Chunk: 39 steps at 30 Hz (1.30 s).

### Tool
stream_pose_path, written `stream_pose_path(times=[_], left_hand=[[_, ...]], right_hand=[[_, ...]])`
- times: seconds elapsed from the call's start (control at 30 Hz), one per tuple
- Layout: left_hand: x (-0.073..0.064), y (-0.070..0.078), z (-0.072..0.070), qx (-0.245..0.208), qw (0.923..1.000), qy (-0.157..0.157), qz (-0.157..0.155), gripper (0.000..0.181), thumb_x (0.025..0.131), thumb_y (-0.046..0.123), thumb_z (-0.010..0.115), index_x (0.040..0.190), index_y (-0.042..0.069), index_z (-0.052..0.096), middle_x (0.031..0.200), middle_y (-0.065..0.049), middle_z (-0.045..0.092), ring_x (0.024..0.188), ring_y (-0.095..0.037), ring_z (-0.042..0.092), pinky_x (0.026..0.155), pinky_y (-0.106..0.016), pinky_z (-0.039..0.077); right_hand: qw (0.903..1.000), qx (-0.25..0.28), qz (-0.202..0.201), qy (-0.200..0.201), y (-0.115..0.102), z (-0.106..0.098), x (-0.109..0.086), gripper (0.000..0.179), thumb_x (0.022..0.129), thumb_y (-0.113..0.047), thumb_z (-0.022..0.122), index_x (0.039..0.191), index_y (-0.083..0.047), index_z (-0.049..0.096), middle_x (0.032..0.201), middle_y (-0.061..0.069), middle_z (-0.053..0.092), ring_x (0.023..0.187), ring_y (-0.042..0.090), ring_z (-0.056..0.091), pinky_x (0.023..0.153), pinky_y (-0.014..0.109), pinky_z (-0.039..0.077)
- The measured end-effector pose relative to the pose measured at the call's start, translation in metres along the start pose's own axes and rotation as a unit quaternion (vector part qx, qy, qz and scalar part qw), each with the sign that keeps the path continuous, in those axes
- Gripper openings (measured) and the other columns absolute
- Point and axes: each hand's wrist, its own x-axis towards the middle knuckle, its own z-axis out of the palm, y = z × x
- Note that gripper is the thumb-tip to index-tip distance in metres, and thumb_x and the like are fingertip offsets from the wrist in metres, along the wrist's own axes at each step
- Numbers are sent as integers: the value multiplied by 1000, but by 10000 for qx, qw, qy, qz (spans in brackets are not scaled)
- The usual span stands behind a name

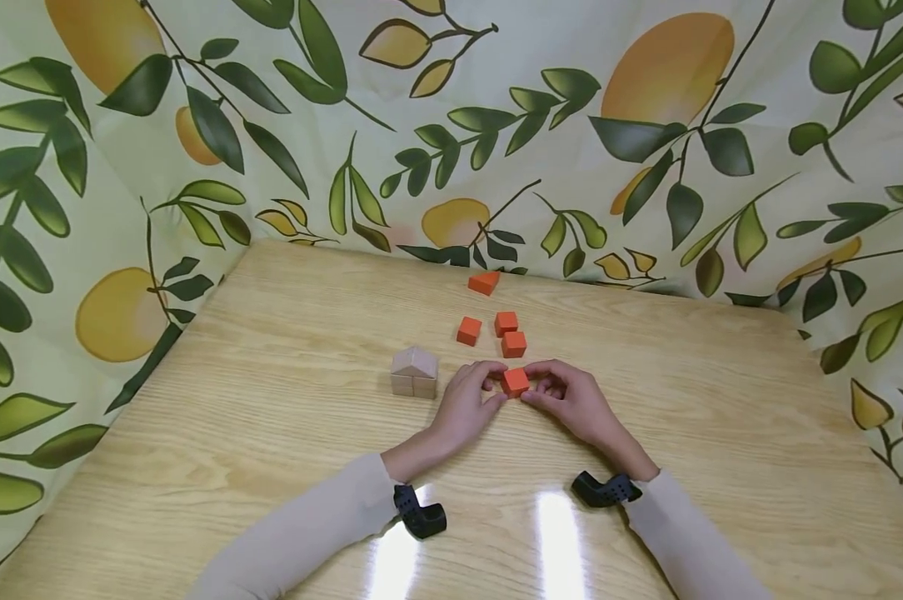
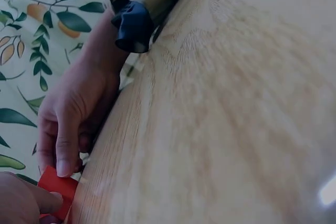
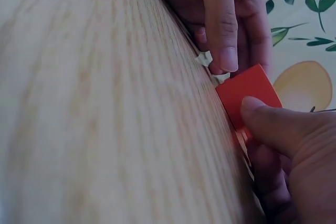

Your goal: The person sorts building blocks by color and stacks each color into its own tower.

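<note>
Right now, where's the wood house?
Head view: the wood house stands on the table, left of centre, just left of the left grip pinching a red cube.

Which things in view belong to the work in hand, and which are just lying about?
In the job:
red cube, held by left grip and right grip
likely three other red cubes and red wedge

Seemingly aside:
pale block house, untouched; possibly related
floral cloth backdrop
</note>
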Motion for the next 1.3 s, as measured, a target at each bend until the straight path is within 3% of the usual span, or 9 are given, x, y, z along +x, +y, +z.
stream_pose_path(times=[0.17,0.37,0.67,0.8,0.97,1.07,1.3], left_hand=[[-4,-1,0,80,9998,-136,-107,39,84,6,72,122,6,59,107,-3,62,93,-16,54,85,-32,40],[-4,-1,-1,31,9998,-170,-57,48,80,9,77,122,4,55,113,-6,59,96,-19,54,86,-32,42],[-2,-1,-2,-201,9996,184,-35,34,79,5,77,107,3,57,95,-4,58,85,-18,53,76,-27,43],[-3,-1,-2,-202,9996,215,-15,32,81,2,74,108,3,59,98,-5,60,87,-18,54,77,-28,44],[-3,-1,-1,10,10000,-4,4,41,80,10,78,115,2,57,105,-6,59,92,-18,52,81,-29,44],[-3,-2,0,33,10000,-44,-1,42,81,13,78,114,3,55,104,-6,57,91,-18,50,79,-28,43],[1,-2,-1,-245,9995,193,74,33,83,6,74,110,2,55,98,-7,57,79,-19,49,66,-24,40]], right_hand=[[9999,90,-48,-117,0,4,-3,31,82,-18,77,111,-14,66,77,-2,58,61,13,52,54,25,44],[9997,134,-47,-214,-5,3,-3,40,84,-14,75,122,-13,61,79,0,58,62,15,52,55,25,44],[9996,184,-39,-219,-4,4,0,36,86,-13,73,120,-14,63,89,1,63,67,14,53,57,25,43],[9996,202,10,-206,-19,2,-1,35,87,-6,70,120,-5,62,92,9,64,68,16,53,58,25,43],[9996,160,-7,-247,-42,-2,-2,33,86,0,69,119,3,61,92,14,63,70,20,53,59,25,43],[9997,113,-19,-237,-34,0,-2,33,86,-1,69,119,1,62,91,11,63,70,19,53,59,25,43],[9997,76,-68,-211,-4,4,2,35,87,-10,70,122,-10,63,91,1,64,70,13,53,58,24,43]])
